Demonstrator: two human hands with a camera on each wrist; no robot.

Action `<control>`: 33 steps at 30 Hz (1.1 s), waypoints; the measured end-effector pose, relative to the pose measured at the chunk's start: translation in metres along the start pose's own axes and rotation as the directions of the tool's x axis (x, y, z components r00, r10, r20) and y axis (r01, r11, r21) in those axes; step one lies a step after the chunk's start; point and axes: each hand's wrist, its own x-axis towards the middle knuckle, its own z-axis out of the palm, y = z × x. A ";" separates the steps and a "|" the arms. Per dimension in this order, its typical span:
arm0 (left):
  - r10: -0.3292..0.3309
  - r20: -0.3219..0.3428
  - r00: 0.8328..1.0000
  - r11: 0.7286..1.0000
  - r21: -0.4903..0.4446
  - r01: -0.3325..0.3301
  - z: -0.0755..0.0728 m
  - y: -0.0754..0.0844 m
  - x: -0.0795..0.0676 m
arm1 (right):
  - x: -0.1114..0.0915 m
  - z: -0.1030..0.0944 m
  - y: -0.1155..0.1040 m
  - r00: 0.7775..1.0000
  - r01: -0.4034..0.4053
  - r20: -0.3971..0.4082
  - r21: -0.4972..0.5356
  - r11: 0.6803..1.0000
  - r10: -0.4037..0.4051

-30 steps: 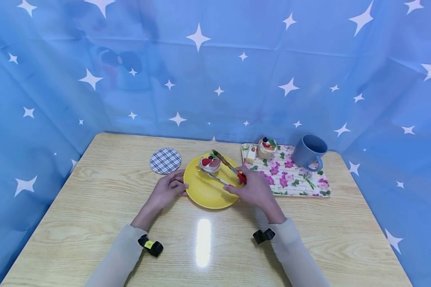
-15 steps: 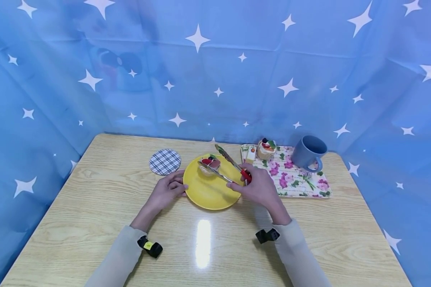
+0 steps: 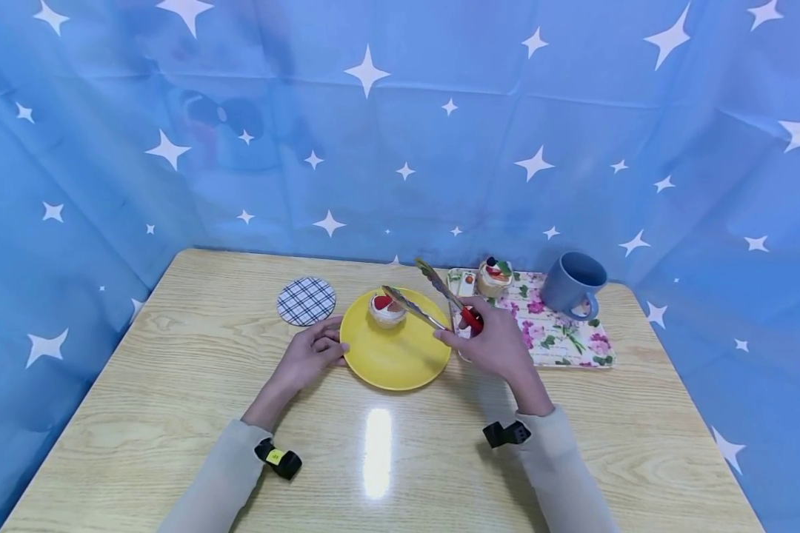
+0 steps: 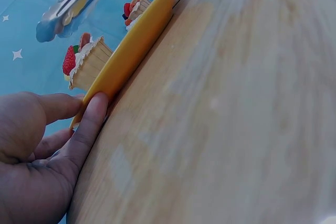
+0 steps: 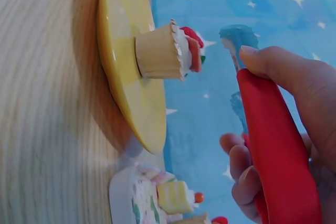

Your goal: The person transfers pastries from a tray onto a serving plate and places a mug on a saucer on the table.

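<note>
A fruit-topped cupcake stands upright on the yellow plate, toward its back left. My left hand pinches the plate's left rim between thumb and fingers, plain in the left wrist view. In my right hand are metal tongs with red handles, their arms spread apart with nothing between them. The tips hang above the plate's back right; in the right wrist view they are apart from the cupcake.
At the right lies a floral tray bearing a second cupcake, a small cake piece and a blue mug. A round checked coaster lies left of the plate. A blue star-patterned curtain hangs behind the table.
My right hand has drawn the tongs up and to the right, away from the cupcake, which is now free on the plate. The tongs have spread wider. My left hand stays put.
</note>
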 end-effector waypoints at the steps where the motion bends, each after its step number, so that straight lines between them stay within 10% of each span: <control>1: -0.001 -0.001 1.000 1.000 0.001 0.001 0.000 0.000 0.000 | 0.000 -0.001 0.001 1.000 -0.001 -0.007 -0.002 1.000 0.001; 33: 0.005 -0.003 1.000 1.000 0.023 -0.005 0.001 0.001 -0.001 | 0.003 -0.028 0.040 0.991 -0.077 -0.104 0.057 0.995 0.083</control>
